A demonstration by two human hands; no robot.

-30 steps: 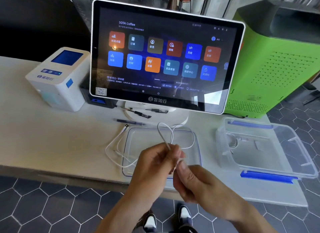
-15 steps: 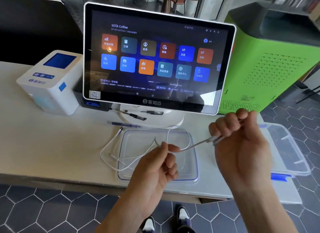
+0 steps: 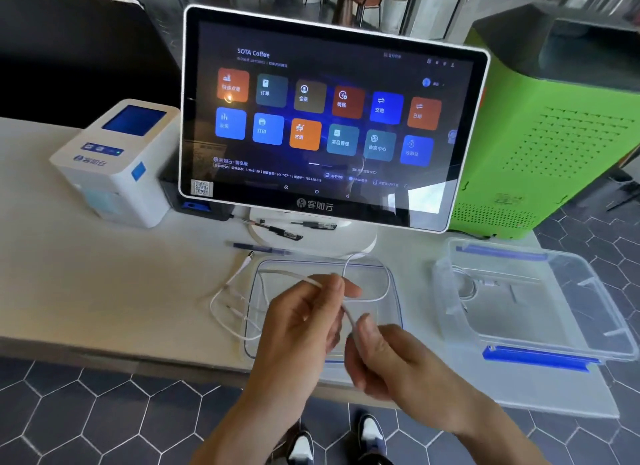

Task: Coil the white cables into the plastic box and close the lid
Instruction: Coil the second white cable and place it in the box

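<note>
A thin white cable (image 3: 372,296) loops over the clear lid (image 3: 393,312), which lies flat on the counter in front of me. My left hand (image 3: 304,322) pinches the cable above the lid. My right hand (image 3: 388,357) pinches the same cable just below and to the right, close to the left hand. More white cable (image 3: 225,302) trails off the lid's left side, its plug (image 3: 247,258) near a pen. The clear plastic box (image 3: 568,326) with blue clips stands open at the right, a coiled white cable (image 3: 467,286) inside it.
A touchscreen terminal (image 3: 329,118) stands behind the lid on a white base. A white printer (image 3: 114,163) sits at the left, a green machine (image 3: 561,125) at the right. Pens (image 3: 263,248) lie by the base. The counter edge (image 3: 121,348) runs close to me.
My right hand has come back from the upper right to just beside my left hand, bringing the cable round into another loop. The view has shifted slightly.
</note>
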